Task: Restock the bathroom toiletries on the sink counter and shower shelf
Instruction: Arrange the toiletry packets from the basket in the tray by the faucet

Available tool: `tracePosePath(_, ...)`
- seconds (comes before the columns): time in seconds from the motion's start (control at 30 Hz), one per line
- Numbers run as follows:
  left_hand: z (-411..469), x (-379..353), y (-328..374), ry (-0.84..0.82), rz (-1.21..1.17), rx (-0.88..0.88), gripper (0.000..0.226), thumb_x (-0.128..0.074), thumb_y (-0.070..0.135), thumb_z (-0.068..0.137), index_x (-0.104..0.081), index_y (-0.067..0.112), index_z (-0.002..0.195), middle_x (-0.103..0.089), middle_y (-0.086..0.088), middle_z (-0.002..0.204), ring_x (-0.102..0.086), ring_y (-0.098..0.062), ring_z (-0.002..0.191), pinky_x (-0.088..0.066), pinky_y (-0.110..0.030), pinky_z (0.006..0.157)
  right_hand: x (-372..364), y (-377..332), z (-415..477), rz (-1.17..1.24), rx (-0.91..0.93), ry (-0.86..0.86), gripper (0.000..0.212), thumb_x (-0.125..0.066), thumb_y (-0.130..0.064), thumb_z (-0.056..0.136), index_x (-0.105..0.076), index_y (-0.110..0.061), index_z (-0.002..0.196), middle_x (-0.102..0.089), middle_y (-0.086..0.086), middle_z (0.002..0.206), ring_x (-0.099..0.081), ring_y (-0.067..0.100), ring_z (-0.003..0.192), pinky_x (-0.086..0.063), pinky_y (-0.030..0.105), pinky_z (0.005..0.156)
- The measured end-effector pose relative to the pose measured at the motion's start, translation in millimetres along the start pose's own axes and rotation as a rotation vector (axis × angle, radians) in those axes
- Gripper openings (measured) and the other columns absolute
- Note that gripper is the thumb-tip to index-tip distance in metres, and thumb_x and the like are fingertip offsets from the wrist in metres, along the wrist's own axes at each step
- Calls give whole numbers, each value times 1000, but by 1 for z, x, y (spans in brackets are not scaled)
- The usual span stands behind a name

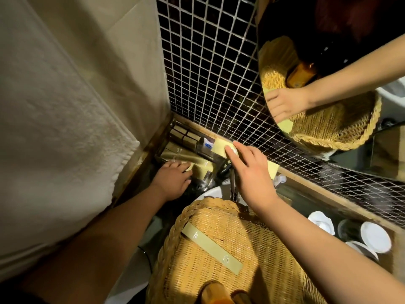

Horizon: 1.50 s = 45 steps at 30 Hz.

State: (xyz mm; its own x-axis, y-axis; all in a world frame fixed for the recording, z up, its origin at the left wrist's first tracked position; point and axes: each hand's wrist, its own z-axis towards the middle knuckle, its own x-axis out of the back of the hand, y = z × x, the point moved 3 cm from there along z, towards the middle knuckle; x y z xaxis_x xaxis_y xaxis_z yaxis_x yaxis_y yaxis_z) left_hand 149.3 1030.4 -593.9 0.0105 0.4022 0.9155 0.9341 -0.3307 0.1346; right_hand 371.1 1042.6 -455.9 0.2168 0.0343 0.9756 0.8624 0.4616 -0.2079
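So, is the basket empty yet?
Not empty: a long pale packet lies flat in the basket, an amber bottle at its near edge.

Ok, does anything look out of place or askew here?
Nothing spilled or damaged. Only the wicker basket looks odd: it sits over the sink basin, with one pale packet lying diagonally in it.

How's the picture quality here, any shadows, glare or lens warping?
Head view: dim, warm light; the left hand sits in shadow while the right hand is brightly lit; the wide lens bows the grid of the tiled wall; cups at the right edge look soft.
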Motion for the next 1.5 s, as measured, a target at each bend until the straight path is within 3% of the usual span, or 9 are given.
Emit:
tracePosePath(0.1, -10, 1, -2, -9, 29, 15, 38, -41, 41, 97, -62, 24, 123, -59, -7, 130, -47, -25, 128, -19, -45, 120, -1, -27, 21, 108, 117, 44, 77, -46, -3, 75, -38, -8, 151, -41, 19, 150, -38, 38, 132, -30, 51, 109)
tracePosePath(0.17, -22, -3, -6, -26, 46, 56, 39, -44, 39, 92, -67, 19, 116, -61, -6, 118, -51, -24, 117, -23, -44, 118, -14, -45, 39, 172, 185, 32, 76, -59, -2, 79, -38, -8, 152, -43, 18, 150, -40, 37, 132, -32, 50, 109)
tracePosePath(0.23, -34, -6, -13, -3, 39, 86, 40, -45, 39, 91, -68, 16, 116, -58, -9, 125, -46, -25, 125, -24, -44, 117, -34, -61, 59, 112, 218, -30, 83, -74, -9, 79, -36, -8, 153, -45, 14, 150, -44, 35, 129, -38, 48, 105)
tracePosePath(0.37, -60, -11, -26, 43, -48, 125, 50, -39, 39, 100, -42, 25, 148, -25, -3, 163, -14, -21, 152, -12, -41, 123, -84, -71, 84, 5, 144, -204, 79, -70, -31, 88, -29, -15, 154, -47, 10, 144, -45, 32, 124, -40, 44, 102)
tracePosePath(0.5, -74, -16, -34, 11, -66, 172, 58, -36, 38, 102, -21, 32, 158, -13, 3, 167, -9, -20, 153, -9, -40, 123, -125, -60, 90, 85, -39, -356, 61, -65, -27, 91, -41, -19, 147, -56, 12, 135, -52, 34, 119, -43, 43, 102)
tracePosePath(0.8, -85, -43, -35, -13, -34, 175, 57, -32, 44, 100, -27, 36, 155, -25, 5, 164, -21, -19, 150, -19, -40, 120, -148, -69, 85, 258, -31, -372, 64, -71, -11, 87, -47, -21, 145, -53, 9, 138, -47, 30, 127, -46, 40, 104)
tracePosePath(1.07, -85, -47, -32, -54, -58, 214, 56, -34, 43, 101, -27, 34, 156, -25, 5, 164, -27, -18, 147, -25, -39, 116, -144, -40, 79, 192, -172, -474, 40, -68, -18, 89, -61, -19, 128, -62, 8, 119, -60, 28, 110, -51, 40, 93)
tracePosePath(1.27, -92, -54, -30, -78, -37, 209, 57, -32, 44, 102, -23, 34, 157, -21, 5, 165, -28, -17, 146, -27, -38, 116, -140, -45, 64, 186, -74, -598, 63, -65, -18, 88, -42, -29, 145, -52, 8, 140, -52, 29, 122, -52, 44, 97)
tracePosePath(1.5, -101, -61, -24, -62, -45, 121, 51, -46, 38, 99, -44, 29, 150, -36, 1, 159, -45, -22, 138, -39, -41, 108, -128, -50, 55, 6, -180, -569, 16, -64, -13, 90, -68, -14, 105, -66, 10, 102, -63, 29, 92, -53, 39, 68)
